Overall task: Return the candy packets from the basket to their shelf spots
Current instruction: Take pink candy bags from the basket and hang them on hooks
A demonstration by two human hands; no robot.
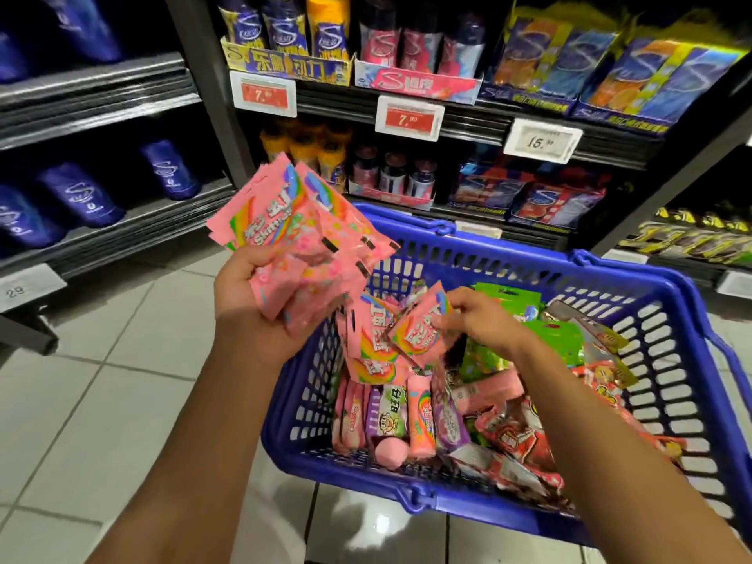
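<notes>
Head view, left hand (248, 295) gripping pink packets (293, 230), right hand (484, 319) pinching one

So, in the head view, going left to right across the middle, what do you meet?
Dark blue bags on the left shelf → left hand gripping a bunch of pink Skittles packets → right hand pinching one pink packet → green packets → blue basket's right wall.

Pale tiled floor (101, 400) carries the blue plastic basket (667, 343), packed w/ candy packets (508, 433). Dark shelves (468, 111) behind it hold bottles (285, 30), boxed packs & price tags (409, 118).
</notes>
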